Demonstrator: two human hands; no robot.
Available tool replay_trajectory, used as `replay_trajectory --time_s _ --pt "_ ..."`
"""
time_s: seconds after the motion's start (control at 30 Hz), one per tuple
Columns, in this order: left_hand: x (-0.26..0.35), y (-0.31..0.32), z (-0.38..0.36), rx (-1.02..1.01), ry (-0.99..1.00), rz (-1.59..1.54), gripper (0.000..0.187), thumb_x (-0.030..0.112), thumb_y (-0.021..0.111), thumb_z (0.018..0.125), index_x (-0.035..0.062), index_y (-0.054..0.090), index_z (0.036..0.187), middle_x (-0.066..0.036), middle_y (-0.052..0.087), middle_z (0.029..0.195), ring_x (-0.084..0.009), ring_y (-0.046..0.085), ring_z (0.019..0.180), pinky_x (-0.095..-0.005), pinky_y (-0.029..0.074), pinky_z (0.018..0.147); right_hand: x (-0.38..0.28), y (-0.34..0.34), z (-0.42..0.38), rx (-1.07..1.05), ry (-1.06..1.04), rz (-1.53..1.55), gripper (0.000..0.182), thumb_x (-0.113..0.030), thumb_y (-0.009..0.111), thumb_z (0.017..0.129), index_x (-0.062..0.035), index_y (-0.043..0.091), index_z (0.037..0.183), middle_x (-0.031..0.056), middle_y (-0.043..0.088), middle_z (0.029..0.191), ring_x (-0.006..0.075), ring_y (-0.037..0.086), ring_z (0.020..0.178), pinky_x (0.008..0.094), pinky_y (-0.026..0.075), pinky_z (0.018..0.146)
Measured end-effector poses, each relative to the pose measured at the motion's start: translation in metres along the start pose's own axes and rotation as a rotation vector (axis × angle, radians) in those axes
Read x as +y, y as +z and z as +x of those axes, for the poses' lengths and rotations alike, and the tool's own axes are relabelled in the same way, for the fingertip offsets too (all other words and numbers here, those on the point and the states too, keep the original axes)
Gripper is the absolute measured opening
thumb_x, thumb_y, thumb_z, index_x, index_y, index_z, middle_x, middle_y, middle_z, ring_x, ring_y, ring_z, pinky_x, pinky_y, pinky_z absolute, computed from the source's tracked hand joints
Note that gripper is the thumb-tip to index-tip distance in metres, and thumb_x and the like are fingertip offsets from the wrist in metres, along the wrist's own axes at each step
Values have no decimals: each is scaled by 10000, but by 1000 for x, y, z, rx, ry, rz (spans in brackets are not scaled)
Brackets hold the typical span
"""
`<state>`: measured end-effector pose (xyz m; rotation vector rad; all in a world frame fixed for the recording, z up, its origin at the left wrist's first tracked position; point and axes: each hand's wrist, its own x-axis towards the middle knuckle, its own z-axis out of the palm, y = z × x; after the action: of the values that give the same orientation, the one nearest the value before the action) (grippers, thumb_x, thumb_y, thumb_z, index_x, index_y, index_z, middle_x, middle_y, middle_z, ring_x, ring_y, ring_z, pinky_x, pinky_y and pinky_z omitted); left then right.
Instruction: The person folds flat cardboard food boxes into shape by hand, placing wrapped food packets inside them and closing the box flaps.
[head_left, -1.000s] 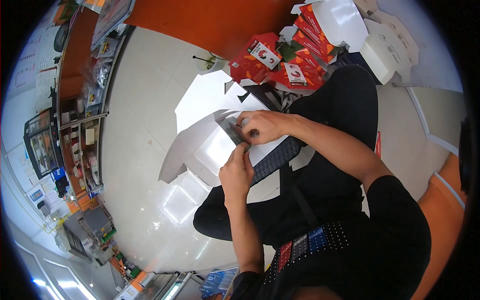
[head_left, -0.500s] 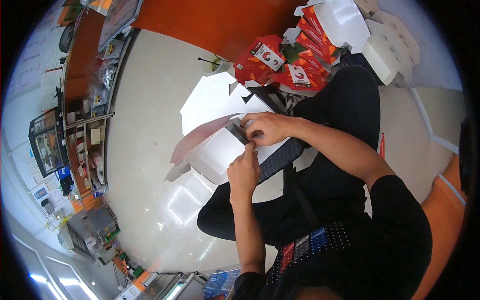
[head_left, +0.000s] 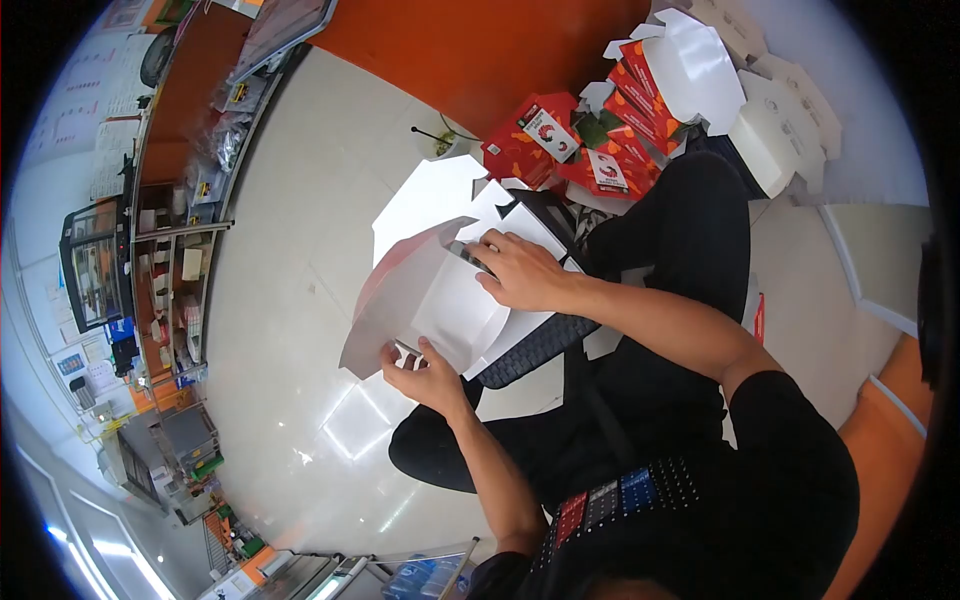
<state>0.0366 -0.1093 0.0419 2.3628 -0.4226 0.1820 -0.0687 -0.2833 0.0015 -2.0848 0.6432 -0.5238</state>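
A part-folded white carton lies across a dark surface in front of my crossed legs, with its inner side facing up. At its near left corner my left hand grips the carton's edge, thumb on one side and fingers curled on the other. On the carton's right side, my right hand holds a small dark grey metallic piece against the raised curved panel. The exact kind of this piece cannot be made out. Beyond, a wide white flap with notches is spread out.
Red printed cartons and several white ones are piled at the upper right. A small plant pot stands by the orange panel. Shelves line the left. Pale tiled floor lies between.
My hands were close together at the grey piece. The left hand has moved down and left to the carton's corner, while the right stays by the piece. The view has shifted slightly.
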Motion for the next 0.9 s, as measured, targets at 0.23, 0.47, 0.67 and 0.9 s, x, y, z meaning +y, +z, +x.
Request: replay_trajectory --time_s 0.23,0.47,0.67,0.9 --pt "-14 0 4 -48 -146 -52 434 33 642 914 -80 556 1324 -188 617 1073 -286 654 940 -378 559 772 -13 -1 14 -33 3 -30 291 -73 628 849 59 645 1108 192 578 1163 373 602 1044 467 514 901" --pt "-28 -6 0 -41 -123 -106 430 6 555 924 -140 530 1328 -235 619 1195 -293 651 967 -373 555 784 -23 -3 26 -189 29 -76 324 -3 584 798 64 643 1110 222 663 1127 390 615 1026 464 517 916" --pt "-16 -5 -8 -26 -161 -220 482 13 511 870 -146 526 1324 -247 626 1221 -311 676 1046 -373 545 858 -15 2 25 -210 -57 -94 424 33 537 806 43 617 1222 190 697 1127 377 596 1067 446 516 932" --pt "-12 -6 -7 -28 -171 -233 442 9 487 872 -149 539 1281 -254 628 1210 -322 672 1020 -384 539 857 -23 -3 23 -320 -131 -279 358 -22 560 829 86 617 1166 218 682 1110 407 594 1065 453 564 841"
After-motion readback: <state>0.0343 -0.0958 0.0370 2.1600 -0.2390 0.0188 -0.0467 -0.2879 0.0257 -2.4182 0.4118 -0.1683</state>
